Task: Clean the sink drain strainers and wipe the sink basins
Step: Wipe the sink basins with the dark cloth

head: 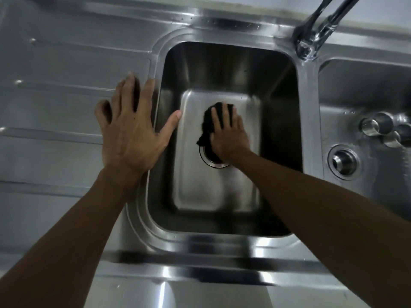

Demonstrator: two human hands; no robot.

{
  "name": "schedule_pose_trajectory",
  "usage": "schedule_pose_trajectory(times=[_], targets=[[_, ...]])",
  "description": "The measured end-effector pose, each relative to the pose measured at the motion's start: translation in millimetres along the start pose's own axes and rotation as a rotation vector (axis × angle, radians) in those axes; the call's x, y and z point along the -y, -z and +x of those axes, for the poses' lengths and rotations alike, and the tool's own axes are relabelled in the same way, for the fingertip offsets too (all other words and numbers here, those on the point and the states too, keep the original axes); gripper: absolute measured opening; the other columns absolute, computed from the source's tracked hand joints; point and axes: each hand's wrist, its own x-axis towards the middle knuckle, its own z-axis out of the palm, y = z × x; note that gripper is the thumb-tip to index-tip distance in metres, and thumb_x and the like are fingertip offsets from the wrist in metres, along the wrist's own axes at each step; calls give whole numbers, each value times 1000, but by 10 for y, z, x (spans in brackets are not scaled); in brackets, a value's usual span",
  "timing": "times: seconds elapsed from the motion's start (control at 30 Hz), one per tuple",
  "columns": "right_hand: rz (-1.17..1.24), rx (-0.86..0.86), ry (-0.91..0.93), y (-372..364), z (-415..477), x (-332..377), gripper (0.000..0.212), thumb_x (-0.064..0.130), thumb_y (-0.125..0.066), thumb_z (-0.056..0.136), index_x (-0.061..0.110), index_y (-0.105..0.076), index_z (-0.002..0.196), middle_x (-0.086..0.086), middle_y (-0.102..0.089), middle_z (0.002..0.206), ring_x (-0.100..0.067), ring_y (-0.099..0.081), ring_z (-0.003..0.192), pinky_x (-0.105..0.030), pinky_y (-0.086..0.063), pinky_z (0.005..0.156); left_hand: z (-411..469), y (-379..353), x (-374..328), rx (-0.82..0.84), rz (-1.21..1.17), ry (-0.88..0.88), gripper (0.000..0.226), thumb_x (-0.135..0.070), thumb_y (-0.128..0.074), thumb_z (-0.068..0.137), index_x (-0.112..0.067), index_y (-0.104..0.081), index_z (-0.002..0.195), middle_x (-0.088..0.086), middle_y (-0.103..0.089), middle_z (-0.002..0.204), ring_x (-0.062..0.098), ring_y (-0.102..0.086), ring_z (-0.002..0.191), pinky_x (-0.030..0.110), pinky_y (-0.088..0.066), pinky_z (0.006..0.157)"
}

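Sink basin (222, 196), centre of view: black cloth (206, 123) pressed to its floor at edge of drain ring (204, 158) by right hand (229, 136), fingers straight; left hand (131, 130) spread flat on drainboard (55, 107).

Cloth (208, 123): black, plain, inside the basin (222, 196); basin: silver-grey steel; drainboard (55, 96) left of basin: matching grey, ridged stripes.
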Motion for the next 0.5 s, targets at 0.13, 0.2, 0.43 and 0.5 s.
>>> schedule_pose_trajectory(times=[0.13, 0.2, 0.43, 0.5], targets=[[-59, 125, -132, 49, -598, -363, 76, 38, -33, 106, 12, 9, 163, -27, 13, 167, -48, 7, 155, -56, -6, 126, -20, 12, -16, 7, -11, 13, 81, -80, -29, 98, -27, -28, 160, 15, -20, 171, 33, -22, 157, 65, -21, 120], [-107, 193, -3, 2, -1002, -318, 77, 40, -34, 105, 15, 10, 163, -26, 16, 167, -49, 8, 155, -55, -7, 126, -5, 17, -22, 13, -13, 7, 82, -81, -26, 98, -27, -27, 160, 15, -20, 171, 33, -21, 158, 65, -20, 120], [-137, 67, 553, -74, -724, 460, 73, 43, -35, 106, 20, 2, 165, -19, 5, 171, -46, 1, 156, -56, -9, 126, -21, -45, 2, -27, -5, -7, 80, -79, -28, 99, -27, -28, 159, 17, -22, 170, 36, -24, 156, 66, -21, 119], [-28, 26, 356, -9, -432, 564, 78, 45, -40, 104, 20, 0, 165, -19, 5, 171, -45, 2, 156, -55, -12, 126, -30, -73, 28, -44, 7, -17, 79, -78, -29, 99, -25, -30, 158, 18, -24, 169, 36, -26, 155, 65, -22, 118]])
